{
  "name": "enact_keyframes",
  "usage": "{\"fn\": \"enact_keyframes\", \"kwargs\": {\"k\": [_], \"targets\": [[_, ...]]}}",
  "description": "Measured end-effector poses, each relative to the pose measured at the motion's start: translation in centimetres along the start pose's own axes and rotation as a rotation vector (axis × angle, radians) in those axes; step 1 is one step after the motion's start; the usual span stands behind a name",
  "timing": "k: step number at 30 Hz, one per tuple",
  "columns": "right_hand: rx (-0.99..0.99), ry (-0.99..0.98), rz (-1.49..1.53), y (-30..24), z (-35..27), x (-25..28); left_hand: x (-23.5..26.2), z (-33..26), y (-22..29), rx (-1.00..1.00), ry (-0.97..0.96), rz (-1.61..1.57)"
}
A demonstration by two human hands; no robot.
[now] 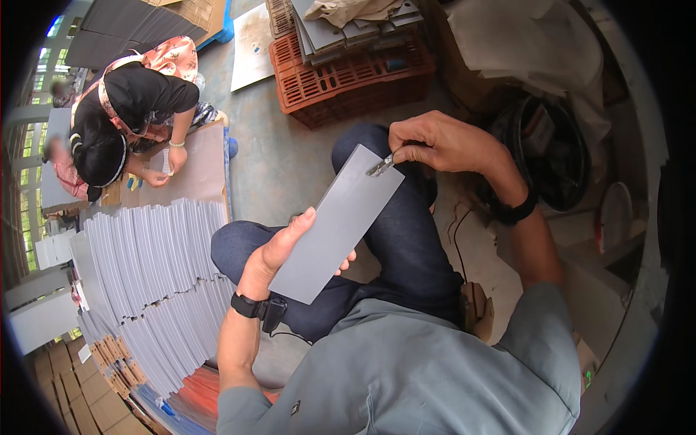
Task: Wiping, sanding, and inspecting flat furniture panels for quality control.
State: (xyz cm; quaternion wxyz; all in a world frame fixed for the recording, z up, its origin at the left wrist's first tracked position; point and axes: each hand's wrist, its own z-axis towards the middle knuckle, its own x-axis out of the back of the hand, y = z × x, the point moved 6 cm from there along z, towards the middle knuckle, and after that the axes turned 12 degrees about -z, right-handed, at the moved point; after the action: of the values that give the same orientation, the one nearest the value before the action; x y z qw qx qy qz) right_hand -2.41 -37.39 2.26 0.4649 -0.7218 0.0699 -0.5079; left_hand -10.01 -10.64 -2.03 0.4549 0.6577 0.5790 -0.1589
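Note:
My left hand (288,243) grips a flat grey rectangular panel (337,225), its thumb along the left edge and fingertips showing at the right edge. The panel is held tilted above my lap, with its far end pointing up and right. At that far end, my right hand (428,143) pinches a small shiny metal piece (380,166) between thumb and fingers. This piece lies against the panel's face near its upper right corner. Its exact kind is too small to make out.
Tall stacks of grey panels (156,246) stand to my left. Beyond them, a person (138,109) bends over a brown board (206,156). An orange plastic crate (348,80) with grey sheets on it is ahead. A black lined bin (551,152) stands to the right.

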Motion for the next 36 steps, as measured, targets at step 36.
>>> {"fn": "enact_keyframes", "kwargs": {"k": [36], "targets": [[0.072,-0.038,0.027,0.3,0.5,-0.3,0.3,0.1,-0.2,0.057,0.008,0.036]]}}
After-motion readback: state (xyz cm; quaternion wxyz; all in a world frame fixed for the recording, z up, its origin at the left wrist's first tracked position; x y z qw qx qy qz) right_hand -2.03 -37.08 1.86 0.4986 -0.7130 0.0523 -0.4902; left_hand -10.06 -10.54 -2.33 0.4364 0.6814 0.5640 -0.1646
